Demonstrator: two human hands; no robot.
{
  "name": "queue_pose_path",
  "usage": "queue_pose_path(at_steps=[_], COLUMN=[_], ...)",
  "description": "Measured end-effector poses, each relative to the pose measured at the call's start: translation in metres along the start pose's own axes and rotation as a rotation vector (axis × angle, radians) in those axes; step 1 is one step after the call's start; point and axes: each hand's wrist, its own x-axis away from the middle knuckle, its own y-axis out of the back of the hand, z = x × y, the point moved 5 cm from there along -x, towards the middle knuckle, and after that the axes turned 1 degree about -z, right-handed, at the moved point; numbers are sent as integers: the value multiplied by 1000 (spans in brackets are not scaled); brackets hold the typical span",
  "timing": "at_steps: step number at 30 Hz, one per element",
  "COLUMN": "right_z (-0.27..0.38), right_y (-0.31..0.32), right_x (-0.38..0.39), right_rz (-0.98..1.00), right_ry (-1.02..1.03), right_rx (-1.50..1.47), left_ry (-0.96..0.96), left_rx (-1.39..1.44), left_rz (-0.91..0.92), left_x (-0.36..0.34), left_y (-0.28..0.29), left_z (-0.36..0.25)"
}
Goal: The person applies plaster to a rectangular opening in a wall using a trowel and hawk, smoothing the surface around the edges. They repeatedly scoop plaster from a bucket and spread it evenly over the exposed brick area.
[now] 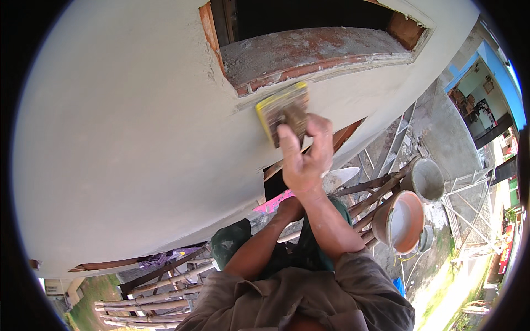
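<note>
My right hand (305, 160) grips the handle of a hand float (281, 105) with a yellow-edged pad, slightly smeared by motion. The float is against the pale plastered wall (127, 132), just below the rough frame of an opening (314, 52). Lower down, in front of my body, my left hand (291, 209) is closed, its fingers mostly hidden. A bright pink, plaster-marked object (273, 202) sticks out beside it; I cannot tell whether the hand grips it. A whitish rounded piece (343, 175) shows to the right of my right wrist.
Wooden and bamboo poles (149, 305) form staging below and to both sides. At right, an orange-brown basin (403, 220) and a grey bucket (425, 179) stand on poles. Metal scaffold frames (469, 185) rise beyond them. Another opening (273, 185) lies lower in the wall.
</note>
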Motion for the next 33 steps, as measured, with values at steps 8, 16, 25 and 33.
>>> queue_pose_path(at_steps=[8, 16, 25, 33], right_z=[-82, -227, -301, -302], right_y=[148, 471, 537, 527], right_x=[49, 182, 292, 289], right_rz=[43, 18, 484, 856], right_ry=[-340, -1019, -1539, -1559], right_rx=[290, 1227, 1238, 1026], left_ry=[30, 59, 51, -229], left_rx=[-60, -111, -62, -92], left_rz=[-4, 39, -21, 72], left_x=[-8, -17, -56, -102], left_y=[2, 7, 2, -33], left_z=[-3, -18, -60, -136])
